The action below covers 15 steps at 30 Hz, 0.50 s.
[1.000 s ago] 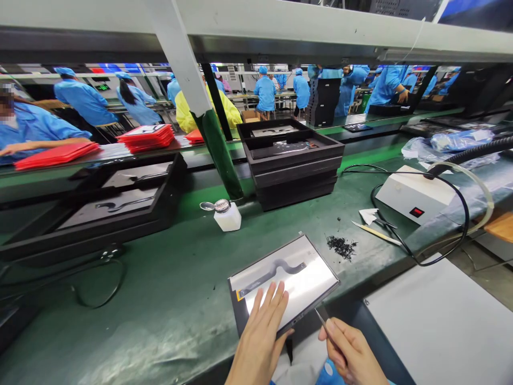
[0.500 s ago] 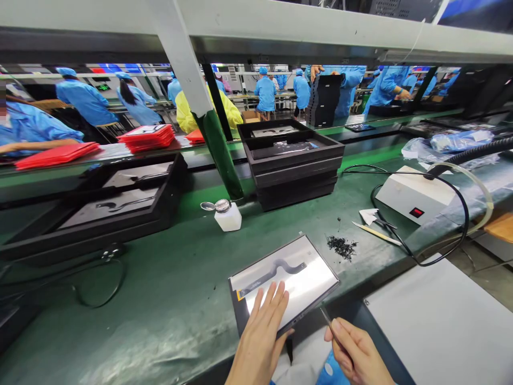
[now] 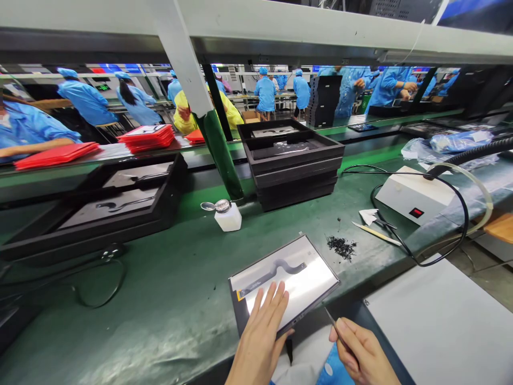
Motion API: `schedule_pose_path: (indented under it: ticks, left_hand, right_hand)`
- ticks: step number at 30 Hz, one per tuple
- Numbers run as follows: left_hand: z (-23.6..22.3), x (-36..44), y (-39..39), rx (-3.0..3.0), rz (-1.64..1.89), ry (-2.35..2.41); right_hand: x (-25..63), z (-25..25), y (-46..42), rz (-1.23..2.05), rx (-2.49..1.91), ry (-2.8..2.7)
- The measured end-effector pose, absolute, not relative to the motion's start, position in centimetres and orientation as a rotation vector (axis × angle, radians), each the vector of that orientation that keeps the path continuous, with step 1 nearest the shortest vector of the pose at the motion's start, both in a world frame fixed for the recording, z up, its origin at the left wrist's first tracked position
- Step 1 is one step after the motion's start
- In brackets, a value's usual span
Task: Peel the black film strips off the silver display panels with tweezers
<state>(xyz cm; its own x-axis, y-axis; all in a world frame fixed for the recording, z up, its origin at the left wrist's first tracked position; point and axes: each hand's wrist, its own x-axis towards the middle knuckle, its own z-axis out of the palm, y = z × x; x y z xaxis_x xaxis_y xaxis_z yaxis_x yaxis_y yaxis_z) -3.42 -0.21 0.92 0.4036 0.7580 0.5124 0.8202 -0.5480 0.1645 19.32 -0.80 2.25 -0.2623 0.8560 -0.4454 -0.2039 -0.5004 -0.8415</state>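
A flat silver panel with a dark curved strip across it lies near the front edge of the green bench. My left hand rests flat on the panel's near corner, fingers stretched out. My right hand is closed in a pinch on thin metal tweezers, whose tip points at the panel's near right edge without clearly touching it.
A white dispenser bottle stands behind the panel. Stacked black trays sit at the back, another black tray to the left. A white box with a red switch, black cables, a heap of dark scraps lie right. Other workers in blue stand beyond.
My right hand with the tweezers has drifted slightly right and down, away from the panel's edge. The left hand and the panel have stayed put.
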Motion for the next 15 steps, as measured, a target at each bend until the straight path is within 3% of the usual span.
schedule_pose_path:
  ticks: [15]
  left_hand:
    - [1.1,-3.5,-0.2,-2.555,-0.843,-1.436]
  right_hand:
    - [19.4,3.7,-0.8,1.823,-1.237,-0.819]
